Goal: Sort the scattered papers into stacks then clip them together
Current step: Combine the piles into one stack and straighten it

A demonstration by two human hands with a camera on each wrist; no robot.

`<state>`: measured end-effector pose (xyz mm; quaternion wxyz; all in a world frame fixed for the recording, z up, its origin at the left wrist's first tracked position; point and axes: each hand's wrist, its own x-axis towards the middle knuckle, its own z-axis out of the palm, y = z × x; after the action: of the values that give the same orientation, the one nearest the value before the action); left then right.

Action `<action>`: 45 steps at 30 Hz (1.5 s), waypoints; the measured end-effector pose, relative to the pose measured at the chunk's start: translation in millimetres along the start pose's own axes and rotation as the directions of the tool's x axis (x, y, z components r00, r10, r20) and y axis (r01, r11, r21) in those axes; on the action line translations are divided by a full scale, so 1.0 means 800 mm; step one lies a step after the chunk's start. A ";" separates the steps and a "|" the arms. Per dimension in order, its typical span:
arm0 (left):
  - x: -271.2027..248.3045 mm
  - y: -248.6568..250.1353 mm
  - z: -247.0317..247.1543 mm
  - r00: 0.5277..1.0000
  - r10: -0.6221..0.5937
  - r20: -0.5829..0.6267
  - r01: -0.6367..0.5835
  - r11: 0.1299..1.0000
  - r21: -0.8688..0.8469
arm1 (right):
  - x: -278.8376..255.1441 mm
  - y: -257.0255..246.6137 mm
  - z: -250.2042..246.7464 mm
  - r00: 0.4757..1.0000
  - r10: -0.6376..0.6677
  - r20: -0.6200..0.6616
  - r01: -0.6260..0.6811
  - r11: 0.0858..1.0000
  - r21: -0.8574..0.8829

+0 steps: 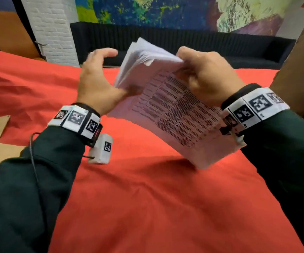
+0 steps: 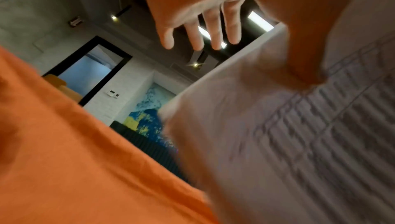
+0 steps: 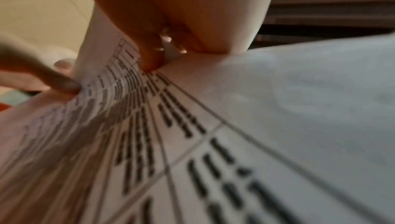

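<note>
above the red-covered bench (image 1: 147,198), the papers (image 1: 165,110) hang in the air as one fanned stack. right hand (image 1: 207,77) fingers pinch its far edge. left hand (image 1: 96,77) fingers are spread loose, thumb on the top sheet. step looks like squaring the stack. next: left grips a side, tap edges flush, then clip. no clip in view.

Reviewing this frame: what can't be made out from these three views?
- Print on the paper stack: unreadable, motion-blurred in all three views.
- Sheet count: the fanned edges smear together in the head view.
- Fingertips of the right hand: under the stack in the head view, blurred in the right wrist view.
- Red cloth directly beneath the stack: hidden by the stack itself in every view.
</note>
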<state>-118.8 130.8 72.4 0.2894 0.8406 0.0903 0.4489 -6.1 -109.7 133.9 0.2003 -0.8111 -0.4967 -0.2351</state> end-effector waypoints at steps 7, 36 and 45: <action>0.003 0.013 0.017 0.996 0.048 0.073 -0.018 0.929 -0.369 | 0.031 -0.013 -0.037 0.993 -0.062 0.098 0.074 0.990 -0.121; -0.094 -0.070 0.066 0.863 -0.481 0.151 0.469 0.656 -0.592 | -0.151 0.124 0.132 0.811 0.573 0.115 -0.251 0.164 0.954; -0.083 -0.055 0.062 0.915 -0.385 0.119 0.375 0.705 -0.601 | -0.150 0.104 0.122 0.773 0.633 0.033 -0.200 0.194 0.960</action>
<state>-112.6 119.4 -20.0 0.6313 0.6604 0.1132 0.3905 39.2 -176.2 -22.1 0.7726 -0.5866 -0.2427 0.0091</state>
